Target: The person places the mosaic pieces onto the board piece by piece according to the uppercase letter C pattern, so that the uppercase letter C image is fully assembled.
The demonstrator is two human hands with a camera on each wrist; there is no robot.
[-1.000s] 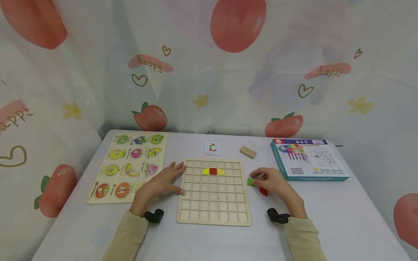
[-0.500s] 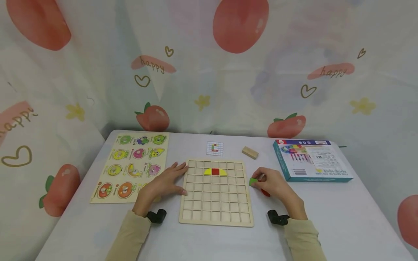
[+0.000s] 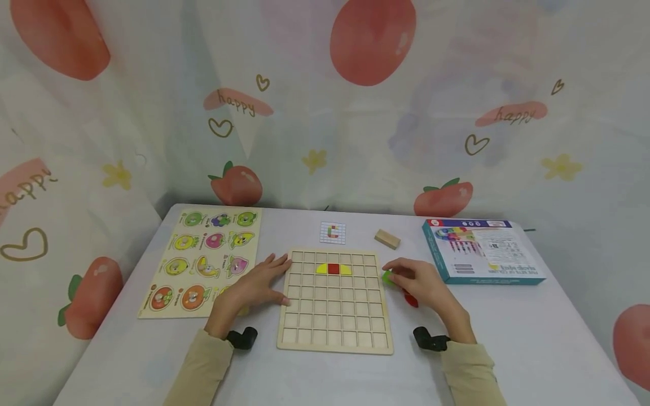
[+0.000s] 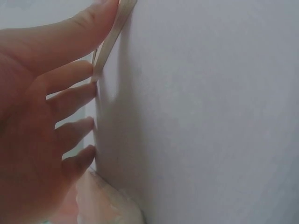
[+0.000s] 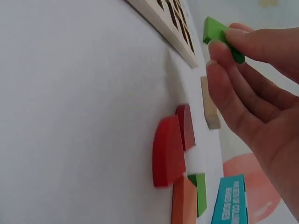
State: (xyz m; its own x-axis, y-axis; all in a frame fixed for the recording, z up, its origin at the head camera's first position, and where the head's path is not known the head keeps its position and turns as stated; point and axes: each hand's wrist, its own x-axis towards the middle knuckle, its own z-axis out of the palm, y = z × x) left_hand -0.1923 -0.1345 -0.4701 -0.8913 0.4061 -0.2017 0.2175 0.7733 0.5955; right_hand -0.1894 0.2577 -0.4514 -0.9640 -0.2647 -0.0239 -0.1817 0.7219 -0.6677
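Observation:
A wooden grid board (image 3: pixel 335 339) lies flat on the table. In its upper part a red square block (image 3: pixel 333 269) sits between a left yellow block (image 3: pixel 322 269) and a right yellow block (image 3: pixel 346 270), each with a rounded outer corner. My left hand (image 3: pixel 255 285) is spread along the board's left edge, thumb and fingertips touching it. Beside the board's right edge, my right hand (image 3: pixel 418 280) pinches a green block (image 5: pixel 216 31) above the table. Below that hand are red blocks (image 5: pixel 169 153) with curved sides, an orange block (image 5: pixel 184 203) and another green block (image 5: pixel 201 193).
A pattern card (image 3: pixel 332 232) lies behind the board, with a plain wooden block (image 3: pixel 387 239) to its right. The blue-edged box (image 3: pixel 487 254) stands back right. On the left, a fruit puzzle board (image 3: pixel 200 262) reaches under the left forearm. A patterned curtain hangs behind.
My right hand has lifted the green block from the table and brought it slightly left, close to the board's right edge. The left hand stays against the board.

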